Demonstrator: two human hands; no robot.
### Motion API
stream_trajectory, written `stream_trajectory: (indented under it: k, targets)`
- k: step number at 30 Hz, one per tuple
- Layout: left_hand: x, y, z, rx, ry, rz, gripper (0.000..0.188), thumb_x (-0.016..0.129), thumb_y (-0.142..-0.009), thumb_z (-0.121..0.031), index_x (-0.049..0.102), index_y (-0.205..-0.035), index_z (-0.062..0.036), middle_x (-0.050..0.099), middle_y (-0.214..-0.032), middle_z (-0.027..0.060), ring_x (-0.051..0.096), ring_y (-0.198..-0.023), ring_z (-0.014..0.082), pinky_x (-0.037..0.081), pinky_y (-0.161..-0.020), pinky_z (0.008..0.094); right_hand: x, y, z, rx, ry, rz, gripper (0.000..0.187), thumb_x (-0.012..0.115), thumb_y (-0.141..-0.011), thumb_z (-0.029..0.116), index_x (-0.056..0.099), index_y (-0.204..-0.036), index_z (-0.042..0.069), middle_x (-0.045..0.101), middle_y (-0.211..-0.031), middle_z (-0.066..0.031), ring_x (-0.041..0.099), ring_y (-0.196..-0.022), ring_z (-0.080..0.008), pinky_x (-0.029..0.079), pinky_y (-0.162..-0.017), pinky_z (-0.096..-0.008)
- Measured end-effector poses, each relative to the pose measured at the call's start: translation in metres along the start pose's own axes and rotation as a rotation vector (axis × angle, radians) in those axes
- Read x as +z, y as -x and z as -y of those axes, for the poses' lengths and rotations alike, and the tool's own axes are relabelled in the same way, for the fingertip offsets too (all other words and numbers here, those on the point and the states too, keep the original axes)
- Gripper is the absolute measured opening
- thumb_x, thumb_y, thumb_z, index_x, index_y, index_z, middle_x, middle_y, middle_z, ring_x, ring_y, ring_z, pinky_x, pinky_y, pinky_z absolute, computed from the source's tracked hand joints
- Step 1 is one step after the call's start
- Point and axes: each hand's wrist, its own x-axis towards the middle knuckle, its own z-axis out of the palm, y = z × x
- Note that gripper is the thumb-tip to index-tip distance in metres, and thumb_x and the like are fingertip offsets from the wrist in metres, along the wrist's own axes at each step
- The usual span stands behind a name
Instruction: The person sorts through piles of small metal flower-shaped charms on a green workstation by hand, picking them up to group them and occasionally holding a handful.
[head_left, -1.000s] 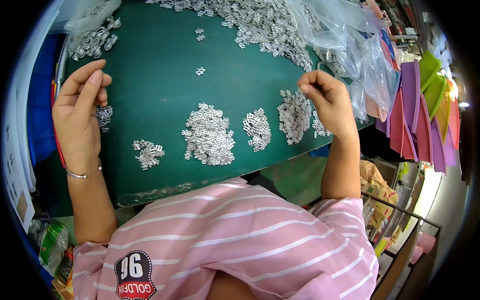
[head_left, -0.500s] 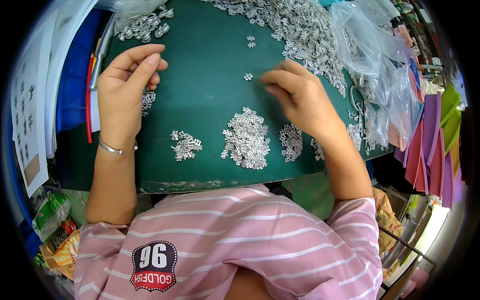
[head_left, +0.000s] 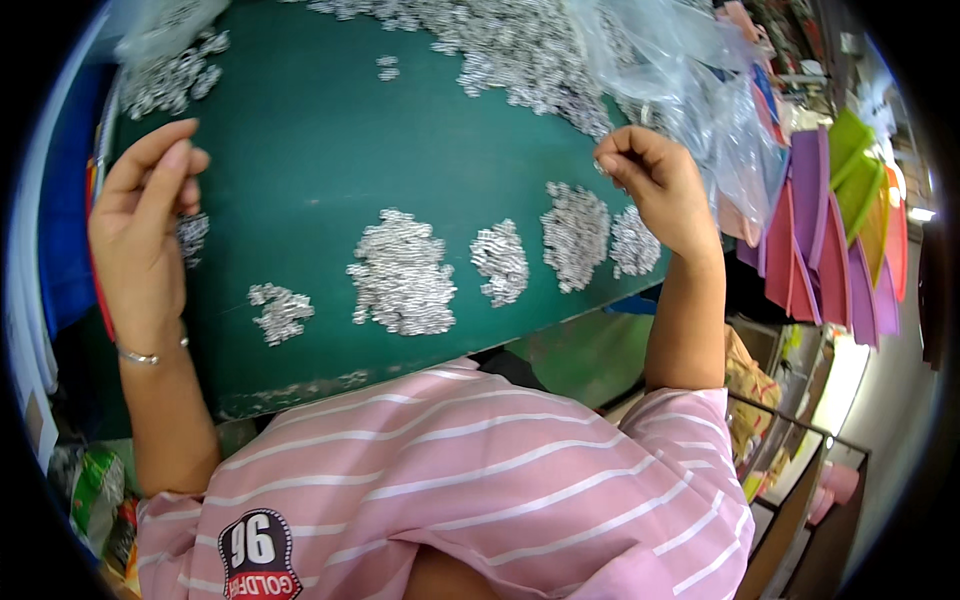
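My right hand is raised over the right side of the green table, thumb and fingers pinching a tiny silver metal charm that barely shows. Below it lie two sorted heaps of charms, one broad and one small. On the left, my left hand hovers with curled fingers, thumb pressed to them; whatever it may hold is hidden. A partly covered charm pile lies beside it. Nearer the front edge are a small heap, a large one and a medium one.
A big spread of silver pieces covers the far side, with clear plastic bags at its right. Two loose charms lie far centre. Silver pieces fill the far left corner. Coloured panels hang at the right.
My right hand has picked up the loose charm from mid-table and moved right, above the right-hand heaps. The view has turned, shifting the table leftward. My left hand keeps its curled pose.
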Motion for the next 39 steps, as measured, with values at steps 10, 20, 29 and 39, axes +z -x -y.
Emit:
stream_trajectory:
  k: [10,20,29,39]
  targets:
    - [-0.016,-0.008,0.014,0.007,-0.064,0.033,0.027,0.052,-0.092,-0.01,0.057,-0.116,0.0014,0.06,-0.093,0.004,0.047,-0.074,0.006,0.038,-0.065,0.0184,-0.032,0.072,-0.065,0.255,0.184,-0.164,0.009,0.061,-0.08,0.003,0.061,-0.087,-0.003,0.061,-0.073,-0.0093,0.055,-0.069,-0.014,0.044,-0.065,-0.0274]
    - [0.006,-0.004,0.002,0.039,0.093,0.006,0.019,0.062,-0.086,-0.01,0.064,-0.102,-0.0006,0.065,-0.082,0.0043,0.052,-0.065,0.0042,0.041,-0.059,0.0167,0.006,0.052,-0.016,-0.118,0.25,-0.296,0.007,0.059,-0.076,-0.006,0.058,-0.082,-0.003,0.056,-0.075,-0.0109,0.055,-0.069,-0.0209,0.043,-0.061,-0.0279]
    - [0.004,-0.003,-0.003,0.025,0.064,0.0,0.022,0.059,-0.087,-0.006,0.061,-0.107,0.0031,0.063,-0.087,0.0056,0.052,-0.07,0.0068,0.04,-0.063,0.0188,0.128,0.054,0.065,-0.531,-0.023,-0.007,0.075,0.075,-0.067,0.04,0.047,-0.126,0.004,0.04,-0.132,-0.0224,0.04,-0.121,-0.0417,0.031,-0.099,-0.0557]
    - [0.013,0.001,-0.006,0.056,0.083,0.02,0.019,0.062,-0.086,-0.007,0.063,-0.102,0.0006,0.065,-0.083,0.0052,0.052,-0.065,0.0058,0.041,-0.059,0.0173,0.17,0.043,0.066,-0.679,0.154,-0.144,0.032,0.067,-0.077,0.016,0.06,-0.106,0.006,0.051,-0.12,-0.0151,0.046,-0.115,-0.0367,0.042,-0.093,-0.0482]
